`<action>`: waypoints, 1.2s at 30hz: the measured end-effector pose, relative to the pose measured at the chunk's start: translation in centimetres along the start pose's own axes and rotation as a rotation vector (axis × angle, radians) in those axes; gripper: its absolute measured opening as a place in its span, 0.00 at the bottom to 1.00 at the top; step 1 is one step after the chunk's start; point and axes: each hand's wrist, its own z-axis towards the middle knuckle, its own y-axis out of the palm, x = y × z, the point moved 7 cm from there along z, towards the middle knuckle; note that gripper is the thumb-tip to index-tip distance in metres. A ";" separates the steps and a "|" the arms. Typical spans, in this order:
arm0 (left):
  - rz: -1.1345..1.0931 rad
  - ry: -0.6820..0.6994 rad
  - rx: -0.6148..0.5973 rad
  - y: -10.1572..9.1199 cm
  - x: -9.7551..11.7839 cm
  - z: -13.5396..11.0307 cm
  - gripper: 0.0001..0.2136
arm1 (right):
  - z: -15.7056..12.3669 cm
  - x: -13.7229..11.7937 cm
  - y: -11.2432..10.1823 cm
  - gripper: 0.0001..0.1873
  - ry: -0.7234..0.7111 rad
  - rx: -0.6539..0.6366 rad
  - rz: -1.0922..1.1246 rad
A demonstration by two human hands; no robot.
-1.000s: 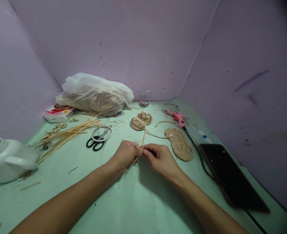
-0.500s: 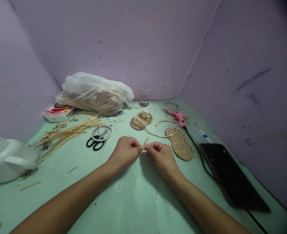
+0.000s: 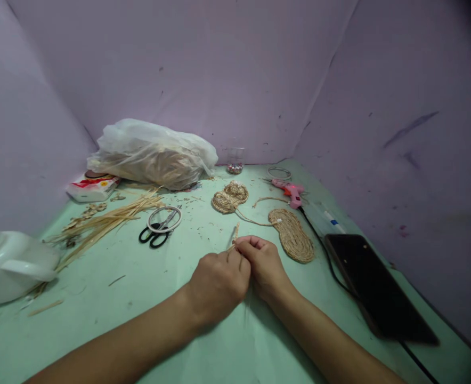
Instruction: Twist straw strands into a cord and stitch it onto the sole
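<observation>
Between my two hands a short strand of twisted straw (image 3: 236, 230) sticks up from the fingertips. My right hand (image 3: 264, 262) pinches it between thumb and forefinger. Curled in a loose fist just left of and touching it, my left hand (image 3: 221, 278) grips the lower part of the strand, mostly hidden behind its knuckles. Beyond the hands lies a coiled straw-cord piece of two rounded lobes (image 3: 230, 197). A cord runs from it to a flat sole-shaped coil (image 3: 292, 236) on the right.
Scissors (image 3: 160, 228) lie under a pale ring on the left, near loose straw (image 3: 111, 216). At the back rest a plastic bag (image 3: 151, 154) and a cup of beads (image 3: 235, 166). A pink glue gun (image 3: 290, 192), marker (image 3: 334, 222) and phone (image 3: 379, 288) sit right; a white pot (image 3: 15, 266) left.
My left hand has moved down and to the right, turning its back toward me, and now overlaps close to the right hand. The right hand keeps its pinch on the strand.
</observation>
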 end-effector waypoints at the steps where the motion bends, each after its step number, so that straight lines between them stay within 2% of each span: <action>1: -0.038 0.003 0.003 -0.2 0.1 0.0 0.13 | 0.1 0.1 0.0 0.05 0.012 -0.006 0.012; 4: -0.249 -0.126 0.147 -2.3 -1.3 0.5 0.07 | 0.4 -0.2 -0.2 0.08 -0.014 -0.001 -0.013; 6: -0.475 -0.361 0.274 -3.5 -3.8 0.6 0.06 | 0.4 -0.4 -0.3 0.09 -0.020 0.004 -0.050; 7: -0.617 -0.517 0.264 -3.3 -5.1 0.6 0.06 | 0.3 -0.4 -0.3 0.10 -0.013 0.004 -0.065; 9: -0.910 -0.761 0.084 -1.5 -6.4 0.5 0.09 | 0.1 -0.4 0.0 0.11 -0.004 -0.014 -0.076; 11: -1.116 -0.849 -0.112 0.2 -6.2 0.6 0.08 | -0.1 -0.4 0.5 0.11 -0.013 -0.062 -0.051; 13: -1.190 -0.838 -0.209 1.1 -6.0 0.7 0.03 | -0.3 -0.5 1.0 0.09 -0.022 -0.116 -0.036; 15: -1.185 -0.824 -0.234 1.5 -6.2 0.7 0.04 | -0.4 -0.6 1.2 0.08 -0.045 -0.136 -0.075; 21: -1.117 -0.814 -0.169 1.6 -7.5 0.7 0.04 | -0.2 -1.3 1.0 0.04 -0.149 -0.105 -0.209; 24: -1.075 -0.720 -0.127 1.2 -7.6 1.2 0.04 | -0.1 -1.4 0.9 0.04 -0.139 -0.101 -0.201; 27: -1.083 -0.584 -0.135 1.0 -7.2 1.7 0.05 | 0.0 -1.2 0.8 0.04 -0.103 -0.102 -0.150; 31: -1.073 -0.522 -0.048 0.5 -6.9 1.9 0.05 | 0.1 -1.1 0.9 0.06 -0.100 -0.145 -0.118; 33: -1.067 -0.543 0.020 0.4 -7.1 1.8 0.04 | 0.2 -1.5 0.7 0.07 -0.143 -0.151 -0.263; 36: -1.018 -0.590 0.086 0.6 -7.6 1.6 0.04 | 0.4 -2.4 0.2 0.09 -0.229 -0.125 -0.625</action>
